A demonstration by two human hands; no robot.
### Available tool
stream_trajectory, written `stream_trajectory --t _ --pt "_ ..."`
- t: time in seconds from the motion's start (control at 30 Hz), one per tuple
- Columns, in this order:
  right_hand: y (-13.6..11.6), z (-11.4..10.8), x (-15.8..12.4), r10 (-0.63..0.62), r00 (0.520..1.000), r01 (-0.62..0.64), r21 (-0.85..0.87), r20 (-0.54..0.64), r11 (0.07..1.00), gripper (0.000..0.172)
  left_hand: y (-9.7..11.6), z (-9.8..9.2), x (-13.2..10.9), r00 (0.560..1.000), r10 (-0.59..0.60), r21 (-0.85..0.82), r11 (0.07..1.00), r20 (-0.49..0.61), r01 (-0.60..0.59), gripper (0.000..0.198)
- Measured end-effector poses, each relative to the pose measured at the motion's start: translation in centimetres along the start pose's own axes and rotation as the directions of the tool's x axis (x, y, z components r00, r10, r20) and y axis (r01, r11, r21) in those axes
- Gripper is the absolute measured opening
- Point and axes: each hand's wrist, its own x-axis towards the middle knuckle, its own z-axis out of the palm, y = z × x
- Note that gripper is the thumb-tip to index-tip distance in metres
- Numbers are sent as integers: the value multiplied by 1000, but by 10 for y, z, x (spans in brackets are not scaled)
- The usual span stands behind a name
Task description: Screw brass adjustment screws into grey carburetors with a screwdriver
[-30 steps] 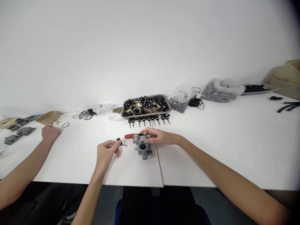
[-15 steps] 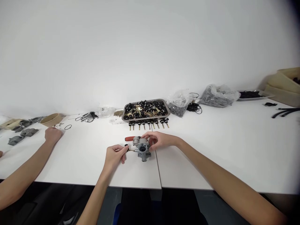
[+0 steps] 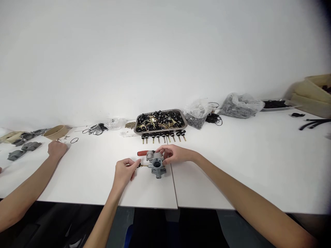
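A grey metal carburetor body (image 3: 157,165) stands on the white table (image 3: 232,165) near its front edge. My right hand (image 3: 173,154) is closed on the body's top and right side. My left hand (image 3: 124,171) pinches a small black-headed brass screw (image 3: 141,165) whose tip meets the body's left side. A red-handled screwdriver (image 3: 142,153) lies just behind the body.
A metal tray (image 3: 182,117) of black and brass parts sits behind, with a row of screws (image 3: 163,137) lined up before it. Plastic bags (image 3: 241,103), black rings (image 3: 214,119) and cardboard boxes (image 3: 314,89) lie to the right. Another person's hand (image 3: 56,150) rests at the left beside a paper bowl (image 3: 55,131) and grey castings (image 3: 24,146).
My left hand carried the screw rightward from the open table to the carburetor's left side. My right hand kept its hold on the body. The view shifted slightly.
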Motion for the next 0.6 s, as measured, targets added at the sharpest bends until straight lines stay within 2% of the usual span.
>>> stream_trajectory --t 0.13,0.27,0.6 --pt "-1 1 0 10 1000 -10 -16 -15 1000 62 6 -1 -3 993 49 101 994 -112 -37 43" --pt "-3 2 0 -4 1000 4 3 -15 1000 60 9 0 -4 979 111 148 985 -172 -86 40" --pt "1 3 2 -11 999 12 1 -50 1000 58 9 4 -9 967 147 193 975 -207 -107 41"
